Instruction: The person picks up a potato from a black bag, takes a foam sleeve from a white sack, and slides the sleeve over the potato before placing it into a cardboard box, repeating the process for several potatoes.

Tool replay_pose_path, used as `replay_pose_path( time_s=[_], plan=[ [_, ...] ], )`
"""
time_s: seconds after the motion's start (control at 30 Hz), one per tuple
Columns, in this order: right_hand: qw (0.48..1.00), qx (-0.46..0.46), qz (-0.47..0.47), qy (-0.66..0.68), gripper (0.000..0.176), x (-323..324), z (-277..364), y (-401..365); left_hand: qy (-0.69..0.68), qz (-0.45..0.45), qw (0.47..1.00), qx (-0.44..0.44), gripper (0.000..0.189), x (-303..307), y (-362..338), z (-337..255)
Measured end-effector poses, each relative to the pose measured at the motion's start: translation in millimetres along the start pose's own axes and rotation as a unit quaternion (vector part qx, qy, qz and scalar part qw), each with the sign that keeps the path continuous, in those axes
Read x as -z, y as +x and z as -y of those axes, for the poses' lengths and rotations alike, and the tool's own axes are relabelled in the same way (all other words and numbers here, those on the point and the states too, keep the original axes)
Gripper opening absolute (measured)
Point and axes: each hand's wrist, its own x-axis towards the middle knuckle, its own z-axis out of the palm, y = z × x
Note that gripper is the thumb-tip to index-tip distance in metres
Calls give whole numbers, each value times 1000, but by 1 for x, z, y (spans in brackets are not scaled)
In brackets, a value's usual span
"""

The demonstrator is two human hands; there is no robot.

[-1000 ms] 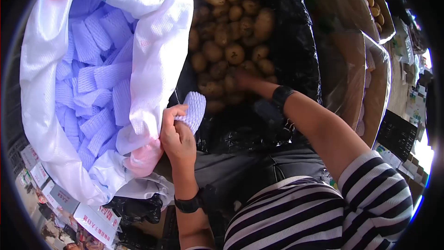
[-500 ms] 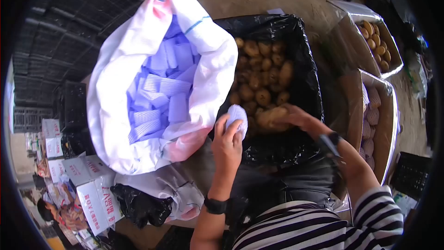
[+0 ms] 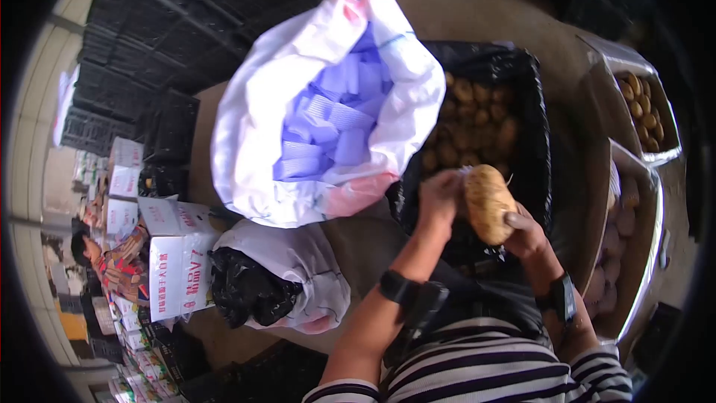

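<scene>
A large pale-brown potato (image 3: pixel 488 205) is held up over a black-lined crate, with my right hand (image 3: pixel 526 233) closed around its lower right side. My left hand (image 3: pixel 438 198) is closed at the potato's left side. Only a small pale bit of the foam net sleeve (image 3: pixel 465 170) shows at its fingertips; the rest is hidden. Below lie many potatoes (image 3: pixel 477 116) in the crate lined with black plastic (image 3: pixel 543 149). Left of it stands a white woven sack (image 3: pixel 253 134), its mouth rolled wide, full of lilac foam net sleeves (image 3: pixel 335 116).
On the right stand a carton of net-wrapped potatoes (image 3: pixel 615 250) and another carton of bare potatoes (image 3: pixel 641 108). A white printed box (image 3: pixel 179 269) and a black plastic bag (image 3: pixel 253 283) are at left. Stacked black crates (image 3: pixel 171 22) rise behind. Another person (image 3: pixel 123 257) is at far left.
My right hand has lifted the potato from the pile. My left hand has brought the foam net sleeve beside it. The view has shifted, so the sack appears further right.
</scene>
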Motion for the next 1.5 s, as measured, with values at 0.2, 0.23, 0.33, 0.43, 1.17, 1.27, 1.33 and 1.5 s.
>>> replay_pose_path(
  time_s=[0.2,0.23,0.33,0.43,1.17,1.27,1.33,1.5],
  plan=[
    [979,32,-167,-115,42,-6,-17,6,480,27,720,-500,17,-8,-37,-9],
    [977,50,-197,-70,37,3,-25,4,453,101,694,-551,17,-12,-44,-6],
    [971,42,-222,82,34,8,0,-48,409,9,789,-459,29,34,-11,-32],
    [928,231,-294,-8,34,27,34,-134,651,-79,637,-405,41,150,90,-74],
    [323,254,-560,-719,19,273,163,-197,547,-89,705,-444,25,184,66,-69],
    [385,1,-543,-746,15,287,201,-218,488,-98,732,-465,23,106,28,-63],
    [394,153,-523,-740,18,208,202,-179,488,-65,717,-493,24,81,25,-57],
    [482,181,-302,-802,23,56,122,-17,449,-43,705,-547,25,63,46,-33]
  ],
)
